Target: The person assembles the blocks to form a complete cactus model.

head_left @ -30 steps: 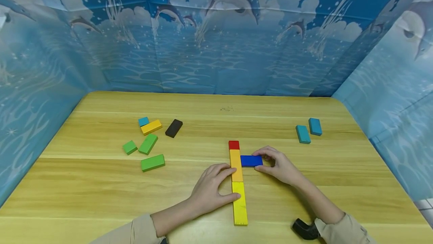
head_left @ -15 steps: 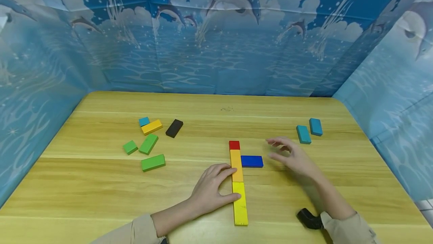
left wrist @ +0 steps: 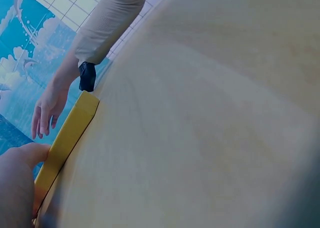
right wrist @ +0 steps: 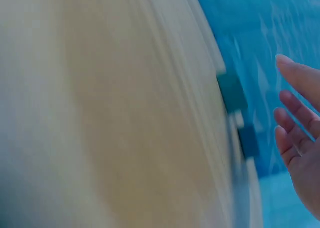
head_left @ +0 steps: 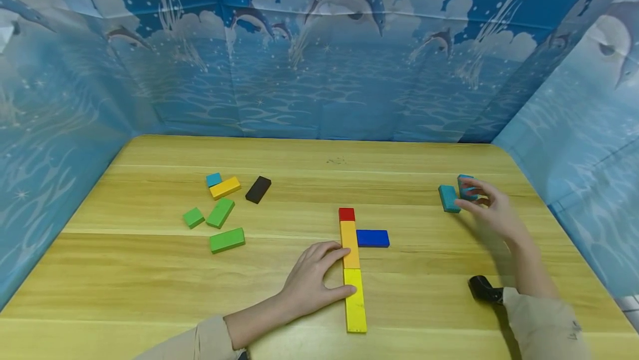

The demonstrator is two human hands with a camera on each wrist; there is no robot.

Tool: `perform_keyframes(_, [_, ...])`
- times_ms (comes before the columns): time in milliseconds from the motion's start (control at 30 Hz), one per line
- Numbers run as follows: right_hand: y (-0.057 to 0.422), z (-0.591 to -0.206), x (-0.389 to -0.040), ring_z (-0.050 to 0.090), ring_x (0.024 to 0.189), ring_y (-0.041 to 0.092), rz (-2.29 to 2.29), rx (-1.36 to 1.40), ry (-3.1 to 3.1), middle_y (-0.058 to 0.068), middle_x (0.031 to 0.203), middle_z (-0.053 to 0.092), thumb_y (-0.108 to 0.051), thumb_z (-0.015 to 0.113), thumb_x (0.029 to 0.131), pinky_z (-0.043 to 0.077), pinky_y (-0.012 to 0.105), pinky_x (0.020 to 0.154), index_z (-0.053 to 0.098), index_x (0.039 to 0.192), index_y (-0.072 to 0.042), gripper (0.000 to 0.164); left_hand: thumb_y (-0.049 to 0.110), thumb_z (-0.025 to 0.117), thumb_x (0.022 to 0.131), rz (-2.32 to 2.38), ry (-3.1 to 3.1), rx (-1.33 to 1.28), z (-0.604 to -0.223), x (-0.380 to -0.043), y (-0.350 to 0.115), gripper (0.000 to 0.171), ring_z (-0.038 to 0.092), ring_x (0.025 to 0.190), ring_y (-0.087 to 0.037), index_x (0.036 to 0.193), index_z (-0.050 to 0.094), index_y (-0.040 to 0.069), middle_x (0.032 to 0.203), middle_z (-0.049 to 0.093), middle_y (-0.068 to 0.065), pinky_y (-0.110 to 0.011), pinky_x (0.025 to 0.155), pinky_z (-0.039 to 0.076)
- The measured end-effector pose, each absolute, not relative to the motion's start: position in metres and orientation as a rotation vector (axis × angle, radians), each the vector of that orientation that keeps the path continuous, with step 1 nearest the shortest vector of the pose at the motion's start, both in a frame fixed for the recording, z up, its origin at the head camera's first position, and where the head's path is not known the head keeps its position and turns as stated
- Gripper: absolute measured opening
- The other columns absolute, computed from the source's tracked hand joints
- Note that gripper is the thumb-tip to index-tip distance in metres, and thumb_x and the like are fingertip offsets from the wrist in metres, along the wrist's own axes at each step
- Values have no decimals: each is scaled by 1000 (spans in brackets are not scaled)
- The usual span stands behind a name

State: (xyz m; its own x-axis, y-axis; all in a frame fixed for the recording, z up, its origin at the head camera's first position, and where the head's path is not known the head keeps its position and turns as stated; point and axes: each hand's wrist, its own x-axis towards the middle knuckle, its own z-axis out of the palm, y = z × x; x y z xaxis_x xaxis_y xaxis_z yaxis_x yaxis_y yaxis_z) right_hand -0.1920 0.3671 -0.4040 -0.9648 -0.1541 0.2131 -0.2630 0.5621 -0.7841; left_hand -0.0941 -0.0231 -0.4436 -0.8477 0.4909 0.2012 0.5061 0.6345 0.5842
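Note:
In the head view my left hand [head_left: 313, 275] rests on a straight row of blocks, with its index fingertip on the orange block [head_left: 350, 238] and its thumb on the yellow block [head_left: 355, 310]. A red block [head_left: 346, 214] ends the row at the far side. Against the orange block's right side lies a dark blue block [head_left: 373, 238]. Over at the right, my right hand [head_left: 494, 213] hovers with spread fingers by two teal blocks [head_left: 449, 199], partly covering the farther one. The right wrist view shows nothing between its fingers and thumb.
Towards the left of the wooden table [head_left: 150, 282] lie several loose blocks: a black one [head_left: 258, 189], an amber one [head_left: 225, 187], a small light blue one [head_left: 213, 180] and some green ones [head_left: 227, 240]. A dolphin-print cloth [head_left: 319, 88] hangs behind and at both sides.
My right hand has let go of the dark blue block and moved right and away from me to the teal blocks. The left hand and the row stay put.

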Motion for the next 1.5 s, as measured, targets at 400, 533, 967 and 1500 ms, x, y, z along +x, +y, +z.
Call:
perform_keyframes(400, [411,-406,-214,40,103,17,1181,221,-2942,22,133,30,-26,58,90,37,12,70,26,144,-9,65,52,62,79,-1021,-2798,-872,-444,-94,-21,61,38,122,-16,131,50,22,131,45,3,-39,99,34])
perform_keyframes(533, [416,-408,-218,39,101,7,1208,208,-2973,22,133,31,-27,58,90,37,11,71,24,145,-8,67,52,62,79,-1004,-2787,-878,-444,-94,-21,61,39,121,-17,130,51,21,131,45,2,-40,98,35])
perform_keyframes(967, [420,-410,-232,25,121,46,1302,184,-3093,32,138,19,-30,56,91,29,58,91,6,146,-3,79,52,62,79,-1010,-2814,-861,-444,-93,-22,61,37,122,-15,131,50,23,132,44,3,-39,99,34])
perform_keyframes(1500, [418,-414,-235,25,120,44,1319,120,-3083,30,138,20,-32,57,90,26,59,94,11,146,-1,79,53,61,79,-986,-2760,-875,-447,-95,-23,60,39,121,-16,129,51,22,130,46,2,-40,98,35])
